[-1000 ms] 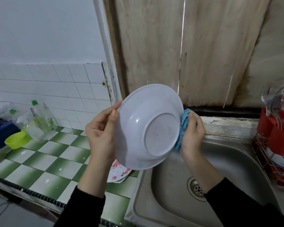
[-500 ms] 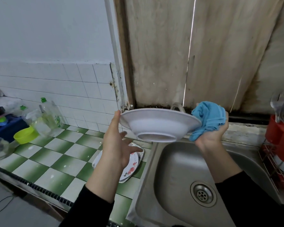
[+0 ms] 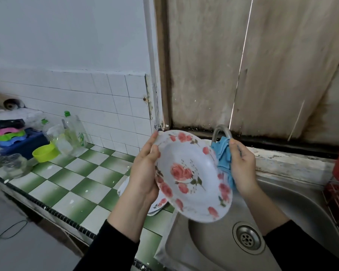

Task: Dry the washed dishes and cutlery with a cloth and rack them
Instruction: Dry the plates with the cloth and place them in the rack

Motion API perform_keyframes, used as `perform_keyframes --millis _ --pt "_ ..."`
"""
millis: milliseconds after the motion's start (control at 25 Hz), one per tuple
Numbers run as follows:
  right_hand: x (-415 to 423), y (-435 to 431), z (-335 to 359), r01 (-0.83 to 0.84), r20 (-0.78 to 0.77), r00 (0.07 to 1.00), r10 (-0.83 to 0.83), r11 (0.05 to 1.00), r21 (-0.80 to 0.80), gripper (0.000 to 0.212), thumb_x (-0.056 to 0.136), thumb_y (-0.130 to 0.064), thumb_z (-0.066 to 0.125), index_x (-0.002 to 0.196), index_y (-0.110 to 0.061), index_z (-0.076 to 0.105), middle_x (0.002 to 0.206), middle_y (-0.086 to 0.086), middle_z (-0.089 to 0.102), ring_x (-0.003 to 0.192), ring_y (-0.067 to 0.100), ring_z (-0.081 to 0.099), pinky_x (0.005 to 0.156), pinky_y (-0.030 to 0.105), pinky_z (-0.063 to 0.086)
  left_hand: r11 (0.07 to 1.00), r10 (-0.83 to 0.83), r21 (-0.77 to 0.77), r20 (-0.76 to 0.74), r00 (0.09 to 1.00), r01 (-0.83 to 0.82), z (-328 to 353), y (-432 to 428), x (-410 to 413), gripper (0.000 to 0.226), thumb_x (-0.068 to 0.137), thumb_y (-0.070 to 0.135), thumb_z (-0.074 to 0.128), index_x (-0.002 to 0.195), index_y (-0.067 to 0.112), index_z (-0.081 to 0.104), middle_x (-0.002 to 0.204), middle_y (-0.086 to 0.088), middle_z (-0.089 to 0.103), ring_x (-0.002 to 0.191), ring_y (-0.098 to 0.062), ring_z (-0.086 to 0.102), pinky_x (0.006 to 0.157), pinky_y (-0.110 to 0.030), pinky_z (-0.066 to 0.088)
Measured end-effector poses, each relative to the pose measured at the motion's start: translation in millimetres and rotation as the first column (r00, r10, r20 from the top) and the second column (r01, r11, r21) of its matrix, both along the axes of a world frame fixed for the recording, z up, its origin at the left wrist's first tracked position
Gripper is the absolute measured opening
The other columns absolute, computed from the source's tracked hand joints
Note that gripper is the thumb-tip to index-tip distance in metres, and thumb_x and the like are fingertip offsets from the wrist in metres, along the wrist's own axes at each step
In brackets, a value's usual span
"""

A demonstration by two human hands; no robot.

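The left hand (image 3: pixel 145 169) grips the rose-patterned plate (image 3: pixel 192 177) by its rim, tilted face-up between both hands. The right hand (image 3: pixel 242 169) clutches a blue cloth (image 3: pixel 222 157) against the plate's far edge.

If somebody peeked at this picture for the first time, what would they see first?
Probably the rose-patterned plate in the middle, tilted so its flowery face shows, above the edge of the sink. The left hand grips its left rim, and the right hand presses a blue cloth to its right rim. After that, the green-and-white checked counter on the left catches the eye.
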State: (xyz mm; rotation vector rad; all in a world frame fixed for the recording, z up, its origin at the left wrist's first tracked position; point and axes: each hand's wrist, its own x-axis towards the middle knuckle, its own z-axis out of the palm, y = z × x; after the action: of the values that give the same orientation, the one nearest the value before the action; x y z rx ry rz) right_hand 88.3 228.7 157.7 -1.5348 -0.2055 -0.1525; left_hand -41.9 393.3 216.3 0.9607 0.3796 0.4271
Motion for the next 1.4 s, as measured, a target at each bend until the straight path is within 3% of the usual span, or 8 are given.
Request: perform_keyframes --millis 160,240,440,640,800,1000,1240,1400 --pt "-20.3 29.1 11.3 -0.038 0.137 0.989 0.058 0.989 -0.143 0.033 0.100 -0.029 0.045 0.132 -0.036 0.046 0.123 -0.001 0.053 0.090 0.002 0.058 0.060 0.009 0.049 0.985 -0.131 0.119 0.025 0.991 0.127 -10.9 -19.6 -3.3 0.033 0.102 0.021 0.041 0.128 0.029 0.059 0.101 0.004 0.070 0.092 -0.015 0.070 0.073 -0.027 0.059" --pt "-42.2 46.8 8.8 -0.242 0.221 0.933 0.283 0.950 -0.196 0.045 0.100 -0.027 0.045 0.140 -0.044 0.034 0.145 -0.007 0.038 0.114 -0.003 0.052 0.076 0.007 0.049 0.977 -0.122 0.181 0.024 0.992 0.115 -11.7 -27.8 -1.8 0.033 0.103 0.021 0.038 0.128 0.030 0.057 0.115 -0.016 0.049 0.095 -0.010 0.069 0.073 -0.024 0.058" --pt "-80.6 61.8 -8.8 -0.411 0.439 0.666 0.603 0.788 -0.459 0.052 0.097 -0.036 0.047 0.145 -0.038 0.027 0.161 -0.009 0.014 0.146 -0.001 0.012 0.114 0.010 0.016 0.993 -0.043 0.113 0.137 0.990 0.027 -11.4 -9.0 -3.7 0.035 0.103 0.023 0.038 0.132 0.027 0.057 0.116 -0.004 0.070 0.107 -0.020 0.067 0.090 -0.034 0.056" --pt "-51.8 79.3 23.6 -0.204 0.350 0.896 0.274 0.953 -0.223 0.046 0.099 -0.024 0.049 0.143 -0.027 0.037 0.161 -0.015 0.003 0.148 0.003 0.006 0.116 0.019 0.024 0.987 -0.052 0.157 0.149 0.987 0.028 -16.8 -22.5 -1.2 0.034 0.102 0.016 0.039 0.131 0.021 0.056 0.121 -0.009 0.068 0.112 -0.019 0.064 0.093 -0.028 0.053" --pt "-85.2 75.9 -0.3 -0.504 0.302 0.699 0.649 0.746 -0.436 0.048 0.102 -0.028 0.044 0.144 -0.039 0.026 0.157 -0.026 0.003 0.145 -0.007 0.003 0.118 0.018 0.015 0.995 0.044 0.081 0.194 0.980 -0.061 -14.9 0.3 0.7 0.032 0.103 0.018 0.038 0.126 0.024 0.060 0.099 -0.002 0.074 0.096 -0.016 0.070 0.076 -0.026 0.058" --pt "-48.1 30.8 -63.6 -0.182 0.270 0.730 0.628 0.559 -0.809 0.061 0.095 -0.060 0.025 0.150 -0.036 0.011 0.159 -0.022 -0.009 0.145 -0.001 -0.015 0.122 0.046 0.001 0.970 0.113 0.204 0.093 0.989 -0.130 -24.0 18.0 -9.7 0.038 0.101 0.022 0.045 0.128 -0.001 0.057 0.085 0.023 0.071 0.086 0.001 0.068 0.089 -0.029 0.054" --pt "-33.1 64.5 -17.4 -0.074 0.356 0.896 0.266 0.880 -0.470 0.070 0.097 -0.045 0.036 0.149 -0.035 -0.010 0.160 -0.013 -0.017 0.148 0.007 -0.014 0.121 0.033 0.002 0.987 -0.019 0.160 0.151 0.988 -0.005 -27.8 -15.1 -3.1 0.040 0.102 0.014 0.039 0.134 -0.009 0.046 0.089 0.018 0.073 0.088 -0.003 0.070 0.077 -0.020 0.056" --pt "-72.2 75.0 -26.1 -0.397 0.179 0.706 0.685 0.592 -0.701 0.071 0.101 -0.041 0.038 0.146 -0.043 -0.016 0.160 -0.016 -0.009 0.147 0.003 -0.003 0.121 0.030 0.007 0.999 0.023 -0.035 0.162 0.986 -0.018 -29.4 21.1 4.1 0.032 0.099 0.016 0.042 0.126 0.016 0.060 0.078 0.002 0.070 0.088 -0.020 0.069 0.080 -0.034 0.059"
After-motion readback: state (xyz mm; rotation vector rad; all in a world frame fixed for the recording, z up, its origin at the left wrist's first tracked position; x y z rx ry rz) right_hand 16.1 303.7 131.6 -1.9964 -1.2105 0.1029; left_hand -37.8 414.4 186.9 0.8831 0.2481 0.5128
